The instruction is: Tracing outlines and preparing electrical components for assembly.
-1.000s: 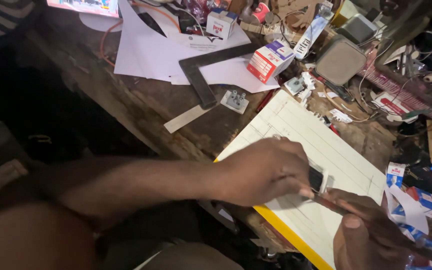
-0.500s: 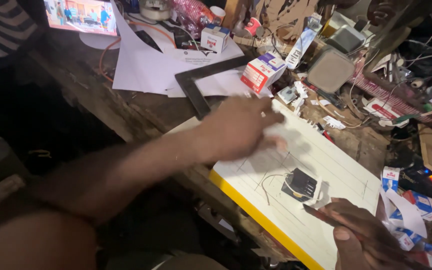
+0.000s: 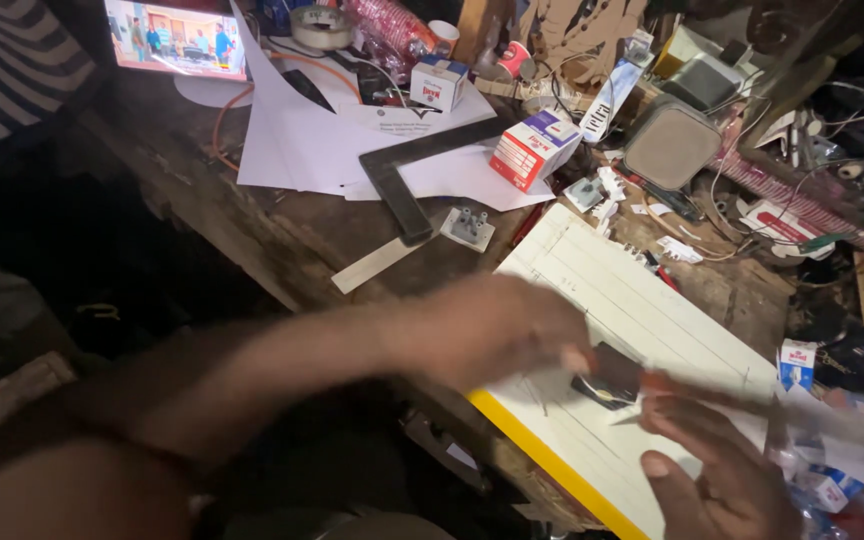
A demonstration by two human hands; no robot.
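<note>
Two bare hands meet over a white rectangular board with a yellow front edge (image 3: 642,330), which lies flat on the cluttered dark wooden workbench (image 3: 282,240); the left hand (image 3: 497,330) is blurred with motion, its fingertips at a small black square fitting (image 3: 607,378) that rests on the board near the edge closest to the person; whether those fingers pinch the fitting or only touch it I cannot tell; the right hand (image 3: 717,480) is closed around a thin reddish rod-like tool (image 3: 742,400), too blurred to identify, whose tip points at the same fitting.

Faint pencil lines run the length of the board, so the marking out looks done; as a judgement, the work now stands at placing or tracing the black fitting, with only this one piece on the board and no other fitting fixed to it.

Beyond the board lie a dark metal try square (image 3: 407,180) on loose white paper sheets (image 3: 302,140), a small grey socket insert (image 3: 468,228), and a red and white carton (image 3: 532,150); these lie well apart from both hands.
</note>
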